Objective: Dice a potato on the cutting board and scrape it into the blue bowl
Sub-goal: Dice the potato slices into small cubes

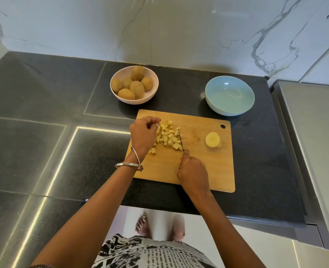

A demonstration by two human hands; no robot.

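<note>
A wooden cutting board (pixel 202 167) lies on the dark counter. A pile of pale potato cubes (pixel 167 136) covers its upper left part. My left hand (pixel 143 133) sits at the pile's left edge with fingers curled, the fingertips against the cubes. My right hand (pixel 192 172) grips the handle of a knife (pixel 181 141), whose blade rests on the board along the pile's right side. A few uncut potato slices (pixel 213 140) lie stacked near the board's right side. The blue bowl (pixel 229 95) stands empty behind the board's right corner.
A pink bowl (pixel 134 85) with several whole potatoes stands behind the board's left corner. A marble wall rises at the back. A steel sink edge (pixel 314 142) runs along the right. The counter's front edge lies just below the board.
</note>
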